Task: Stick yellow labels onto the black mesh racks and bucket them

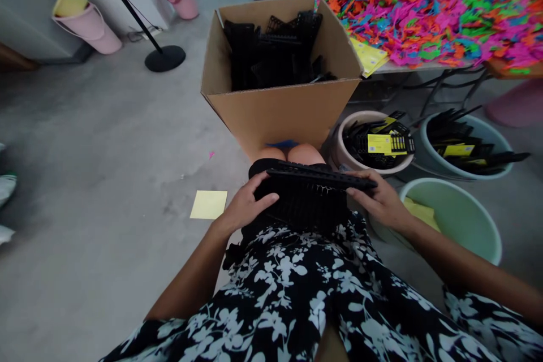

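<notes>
A black plastic lattice panel (322, 176) is held level above my lap, its narrow edge towards me. My left hand (250, 202) grips its left end, thumb on the near side. At the other end my right hand (377, 195) pinches it between thumb and fingers. Below the panel, dark grid-like pieces (303, 206) seem to lie on my lap, though they blend into the black clothing. Beyond my knees stands an open cardboard box (282, 116) that contains many black plastic pieces (275, 59).
Right of me are a beige bucket (338, 147) and a blue bucket (424, 138) of black pieces with yellow labels, and a green bucket (487, 226) with yellow sheets. Colourful plastic pieces (424, 5) cover a table. A yellow sheet (208, 205) and a black stand base (165, 58) are left.
</notes>
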Motion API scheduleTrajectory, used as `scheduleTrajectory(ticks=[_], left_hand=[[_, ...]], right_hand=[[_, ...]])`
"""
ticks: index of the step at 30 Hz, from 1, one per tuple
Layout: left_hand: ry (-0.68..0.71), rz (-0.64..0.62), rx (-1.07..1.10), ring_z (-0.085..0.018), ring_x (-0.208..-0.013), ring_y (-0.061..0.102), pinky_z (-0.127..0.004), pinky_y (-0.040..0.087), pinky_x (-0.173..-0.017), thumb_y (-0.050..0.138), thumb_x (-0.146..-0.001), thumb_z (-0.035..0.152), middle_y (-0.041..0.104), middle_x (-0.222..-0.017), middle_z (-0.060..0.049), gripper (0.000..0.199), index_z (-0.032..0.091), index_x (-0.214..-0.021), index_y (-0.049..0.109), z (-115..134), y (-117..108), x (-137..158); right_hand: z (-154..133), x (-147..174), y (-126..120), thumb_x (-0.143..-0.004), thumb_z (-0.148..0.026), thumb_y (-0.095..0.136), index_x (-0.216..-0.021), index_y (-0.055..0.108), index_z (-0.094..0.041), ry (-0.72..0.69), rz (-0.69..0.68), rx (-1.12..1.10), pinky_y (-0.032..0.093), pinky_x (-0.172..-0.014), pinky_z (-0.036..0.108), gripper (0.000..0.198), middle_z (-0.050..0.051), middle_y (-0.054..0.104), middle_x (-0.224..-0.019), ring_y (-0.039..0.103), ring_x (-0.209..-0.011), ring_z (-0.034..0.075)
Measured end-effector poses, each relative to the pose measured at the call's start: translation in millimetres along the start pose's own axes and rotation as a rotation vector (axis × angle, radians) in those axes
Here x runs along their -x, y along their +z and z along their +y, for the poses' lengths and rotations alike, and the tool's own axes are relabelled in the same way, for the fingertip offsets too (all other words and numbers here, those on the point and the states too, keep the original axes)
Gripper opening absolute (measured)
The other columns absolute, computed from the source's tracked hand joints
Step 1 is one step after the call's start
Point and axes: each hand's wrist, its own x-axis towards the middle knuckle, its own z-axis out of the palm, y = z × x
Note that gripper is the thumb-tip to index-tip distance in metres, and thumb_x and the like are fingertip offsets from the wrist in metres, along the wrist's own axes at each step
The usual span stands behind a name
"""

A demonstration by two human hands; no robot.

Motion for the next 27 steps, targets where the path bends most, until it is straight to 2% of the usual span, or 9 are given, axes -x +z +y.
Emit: scheduleTrajectory(ticks=[4,7,11,15,19,21,23,25,27], left_hand=[[-0.03,0.018,-0.147,-0.031,-0.147,0.048,-0.054,0.035,-0.126,0.075,-0.09,0.045,0.052,-0.159,-0.009,0.07,0.029,-0.153,0.048,-6,3,3],[-0.024,0.063,-0.168,-0.029,-0.14,0.054,-0.052,0.04,-0.122,0.074,-0.091,0.043,0.058,-0.15,-0.009,0.057,0.028,-0.142,0.055,-10,7,3],[-0.06,0.178,-0.164,-0.026,-0.116,0.065,-0.047,0.049,-0.106,0.077,-0.088,0.041,0.07,-0.122,-0.006,0.033,0.025,-0.115,0.064,-10,8,-3],[-0.117,0.189,-0.194,-0.025,-0.1,0.066,-0.044,0.051,-0.092,0.08,-0.083,0.041,0.07,-0.107,-0.005,0.03,0.024,-0.104,0.067,-8,5,-11],[-0.145,0.178,-0.138,-0.021,-0.095,0.064,-0.039,0.05,-0.089,0.076,-0.077,0.02,0.068,-0.108,-0.004,0.044,0.024,-0.119,0.066,-5,3,-21],[-0.188,0.179,-0.071,-0.019,-0.087,0.062,-0.037,0.05,-0.085,0.074,-0.074,0.016,0.067,-0.106,-0.003,0.061,0.023,-0.133,0.061,-1,3,-29],[-0.212,0.184,-0.046,-0.017,-0.083,0.061,-0.036,0.05,-0.082,0.074,-0.075,0.019,0.066,-0.107,-0.004,0.068,0.021,-0.141,0.057,4,3,-38],[-0.216,0.196,-0.027,-0.017,-0.082,0.061,-0.036,0.05,-0.082,0.073,-0.08,0.025,0.066,-0.111,-0.006,0.064,0.02,-0.142,0.057,10,4,-48],[-0.242,0.173,0.043,-0.016,-0.08,0.061,-0.035,0.051,-0.08,0.068,-0.086,0.027,0.069,-0.111,-0.007,0.052,0.021,-0.137,0.062,16,3,-56]], right_hand=[[6,-1,3,-0.098,-0.046,0.067,-0.11,0.06,-0.027,0.052,0.121,-0.015,0.06,-0.09,0.043,0.024,0.002,0.071,-0.101,0.069,-0.094,0.024],[7,2,4,-0.099,-0.041,0.068,-0.119,0.059,-0.028,-0.019,0.169,0.047,0.06,-0.095,0.048,0.025,0.005,0.072,-0.113,0.07,-0.104,0.027],[10,8,8,-0.099,-0.026,0.065,-0.143,0.051,-0.031,-0.246,0.006,0.157,0.057,-0.106,0.05,0.046,0.008,0.071,-0.134,0.069,-0.122,0.029],[14,8,10,-0.098,-0.014,0.056,-0.159,0.038,-0.032,-0.417,-0.227,0.223,0.053,-0.116,0.051,0.066,0.008,0.064,-0.148,0.061,-0.137,0.027],[10,8,8,-0.095,-0.013,0.055,-0.156,0.043,-0.029,-0.488,-0.374,0.238,0.043,-0.124,0.055,0.063,0.011,0.042,-0.166,0.043,-0.153,0.03],[8,8,7,-0.094,-0.023,0.065,-0.154,0.042,-0.025,-0.475,-0.417,0.268,0.042,-0.124,0.057,0.065,0.016,0.033,-0.17,0.037,-0.156,0.033],[7,8,8,-0.088,-0.037,0.079,-0.153,0.039,-0.023,-0.477,-0.44,0.3,0.042,-0.123,0.059,0.079,0.022,0.028,-0.17,0.035,-0.157,0.037],[8,6,9,-0.079,-0.047,0.088,-0.152,0.037,-0.022,-0.478,-0.431,0.324,0.043,-0.122,0.061,0.093,0.025,0.026,-0.17,0.035,-0.156,0.04],[9,4,11,-0.078,-0.044,0.089,-0.149,0.037,-0.024,-0.457,-0.408,0.329,0.045,-0.119,0.061,0.091,0.024,0.031,-0.168,0.041,-0.153,0.039]])
